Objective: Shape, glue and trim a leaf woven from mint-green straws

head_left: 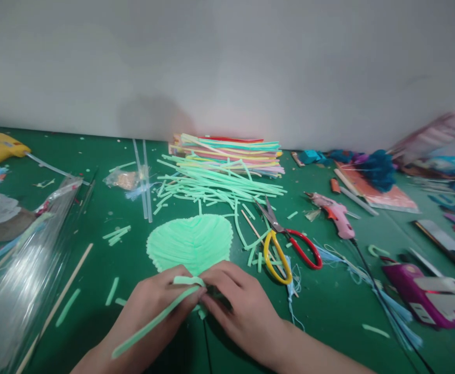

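Note:
A light-green leaf shape (pixel 194 240) made of pipe cleaners lies just beyond my hands, its narrow end hidden between them. My left hand (pixel 155 301) is closed, with a green pipe cleaner (pixel 153 324) crossing over its fingers and hanging toward me. My right hand (pixel 243 306) is closed too, thumb and forefinger pinching that pipe cleaner where it bends at the base of the leaf. The fingertips of both hands meet there, and the exact grip is partly hidden. Scissors (pixel 276 223) with one yellow and one red handle lie open to the right of the leaf.
Behind the leaf is a pile of green pipe cleaners (pixel 219 182), with mixed colours (pixel 231 150) against the wall. A pink glue gun (pixel 336 213) and a purple device (pixel 414 296) lie right. A yellow glue gun (pixel 3 150), plastic film (pixel 28 280) and a wooden stick (pixel 65 288) lie left.

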{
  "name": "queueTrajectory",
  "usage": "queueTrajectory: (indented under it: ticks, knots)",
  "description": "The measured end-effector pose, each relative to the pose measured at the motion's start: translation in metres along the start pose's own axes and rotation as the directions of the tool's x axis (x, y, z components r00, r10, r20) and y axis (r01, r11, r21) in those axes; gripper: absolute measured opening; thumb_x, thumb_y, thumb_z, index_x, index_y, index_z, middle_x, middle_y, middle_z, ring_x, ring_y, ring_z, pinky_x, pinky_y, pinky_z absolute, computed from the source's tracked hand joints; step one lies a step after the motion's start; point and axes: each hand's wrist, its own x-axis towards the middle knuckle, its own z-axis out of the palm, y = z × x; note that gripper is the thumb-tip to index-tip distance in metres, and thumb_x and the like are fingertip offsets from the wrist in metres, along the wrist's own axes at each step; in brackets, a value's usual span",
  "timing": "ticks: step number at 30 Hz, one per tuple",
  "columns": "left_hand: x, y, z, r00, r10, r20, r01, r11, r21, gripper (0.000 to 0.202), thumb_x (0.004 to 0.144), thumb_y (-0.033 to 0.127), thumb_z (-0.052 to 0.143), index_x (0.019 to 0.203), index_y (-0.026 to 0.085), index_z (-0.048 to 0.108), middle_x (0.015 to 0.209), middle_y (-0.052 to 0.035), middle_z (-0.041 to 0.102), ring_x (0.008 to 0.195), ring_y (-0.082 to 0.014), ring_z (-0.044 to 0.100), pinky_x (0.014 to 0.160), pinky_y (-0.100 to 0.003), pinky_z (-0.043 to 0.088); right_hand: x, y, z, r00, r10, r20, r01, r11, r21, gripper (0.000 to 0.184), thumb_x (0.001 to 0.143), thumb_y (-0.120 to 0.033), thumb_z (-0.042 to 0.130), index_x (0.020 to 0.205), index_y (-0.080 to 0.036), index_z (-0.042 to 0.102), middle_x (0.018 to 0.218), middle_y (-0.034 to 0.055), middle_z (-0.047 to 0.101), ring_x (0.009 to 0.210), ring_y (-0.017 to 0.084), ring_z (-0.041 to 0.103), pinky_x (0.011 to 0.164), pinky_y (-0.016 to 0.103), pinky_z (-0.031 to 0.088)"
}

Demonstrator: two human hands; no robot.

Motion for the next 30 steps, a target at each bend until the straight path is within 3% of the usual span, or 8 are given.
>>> queueTrajectory:
  ticks: [3,10,15,23,30]
  knots:
    - [0.0,0.001,-0.001,0.999,-0.04,0.007,0.04,0.999,-0.007,0.033,0.101,0.032,0.039,0.077,0.021,0.06,0.076,0.0008,0.061,0.065,-0.0117,0.059,0.06,-0.022,0.044,-0.001,0.0,0.0,0.999,-0.015,-0.038,0.015,1.0,0.012,0.009,0.097,-0.02,0.055,0.104,-0.019,0.06,0.096,0.0085,0.067,0.089,0.018,0.063,0.079,0.029,0.053]
    - [0.0,0.001,-0.006,0.997,0.001,0.081,0.01,0.991,-0.133,0.029,0.099,0.029,0.044,0.084,0.023,0.068,0.082,-0.0002,0.066,0.072,-0.0124,0.062,0.066,-0.022,0.045,-0.008,0.004,-0.002,0.999,0.024,-0.034,-0.02,0.995,0.098,0.006,0.096,-0.018,0.054,0.092,-0.02,0.059,0.09,0.0057,0.068,0.082,0.016,0.064,0.073,0.027,0.053]
    - [0.004,-0.004,-0.009,1.0,0.006,-0.012,-0.009,0.968,-0.25,0.022,0.097,0.026,0.052,0.085,0.023,0.07,0.082,-0.0002,0.069,0.078,-0.0128,0.064,0.071,-0.023,0.046,-0.013,0.003,-0.008,0.998,-0.03,-0.057,0.036,0.993,0.111,0.014,0.094,-0.01,0.053,0.094,-0.021,0.062,0.087,0.0048,0.071,0.082,0.015,0.065,0.075,0.027,0.053]
    - [0.001,-0.003,-0.015,0.989,-0.113,-0.094,0.105,0.991,-0.08,0.031,0.095,0.032,0.052,0.066,0.02,0.053,0.063,0.0041,0.051,0.057,-0.0096,0.048,0.055,-0.023,0.035,-0.027,0.02,-0.02,0.997,-0.071,0.01,0.071,0.997,0.02,0.017,0.09,-0.007,0.058,0.089,-0.022,0.066,0.101,0.0058,0.067,0.09,0.017,0.06,0.077,0.03,0.05]
    - [-0.014,-0.003,-0.017,0.979,-0.2,0.029,0.202,0.966,-0.161,0.032,0.096,0.038,0.048,0.069,0.022,0.051,0.069,0.0032,0.054,0.063,-0.011,0.052,0.058,-0.022,0.039,-0.021,0.025,-0.031,0.995,-0.001,0.103,-0.007,0.997,0.071,0.008,0.091,-0.014,0.059,0.092,-0.02,0.065,0.089,0.0048,0.062,0.085,0.016,0.059,0.076,0.03,0.049]
